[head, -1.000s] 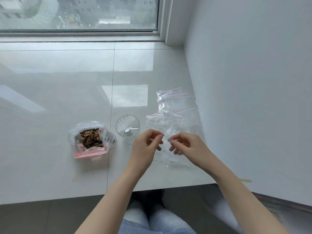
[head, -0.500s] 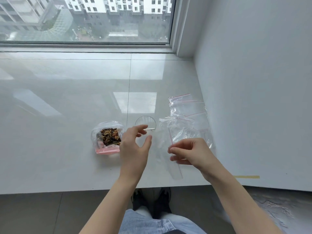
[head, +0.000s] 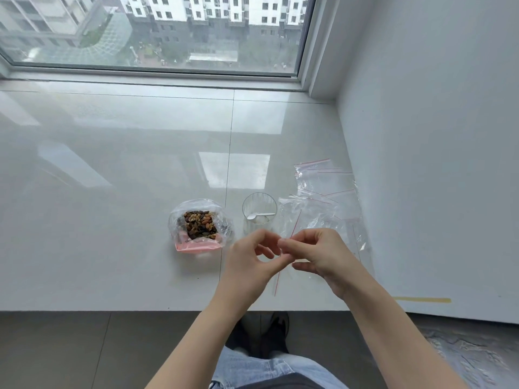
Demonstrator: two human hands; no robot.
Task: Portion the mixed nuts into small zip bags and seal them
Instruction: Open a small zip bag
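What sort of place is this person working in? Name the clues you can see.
Probably a high-floor flat or office, at a wide tiled window ledge used as a worktop. The window looks down on tall apartment blocks, a plain white wall stands at the right, and dark floor tiles lie below.

Open nut bag [head: 200,226] beside zip bags [head: 325,197]

Both hands — left [head: 252,258], right [head: 317,255] — pinch a clear zip bag [head: 295,234]; nuts bag [head: 200,224] and cup [head: 259,211] sit behind

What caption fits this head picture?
Both hands open a zip bag beside the nuts and cup.
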